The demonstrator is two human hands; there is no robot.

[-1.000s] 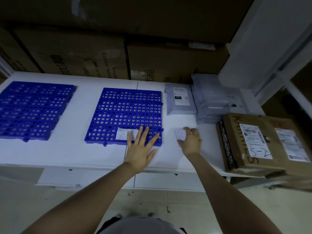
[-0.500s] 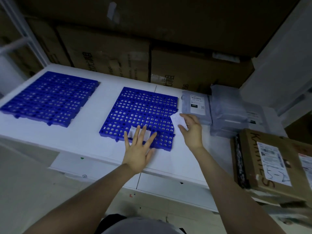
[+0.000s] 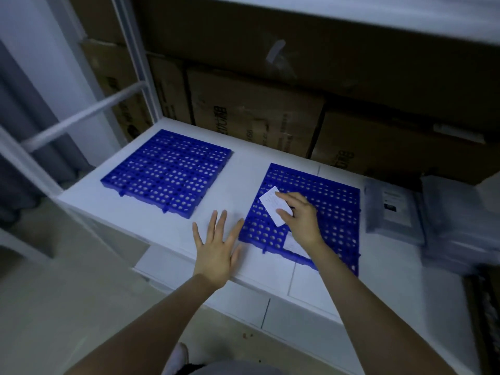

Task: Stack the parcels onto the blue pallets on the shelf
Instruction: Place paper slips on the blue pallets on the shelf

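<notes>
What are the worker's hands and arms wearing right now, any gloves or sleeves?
The left hand and right hand are bare: no gloves, no rings that I can make out. The left forearm and right forearm are uncovered down to the picture's bottom edge, with no sleeve, watch or wristband in view.

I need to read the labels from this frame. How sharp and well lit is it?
Head view: dim, bluish light throughout; the grey plastic parcels at the right edge are smeared by motion blur, labels unreadable; the blue perforated plastic pallets are sharper mid-frame; print on the white paper slip is too faint to read.
</notes>
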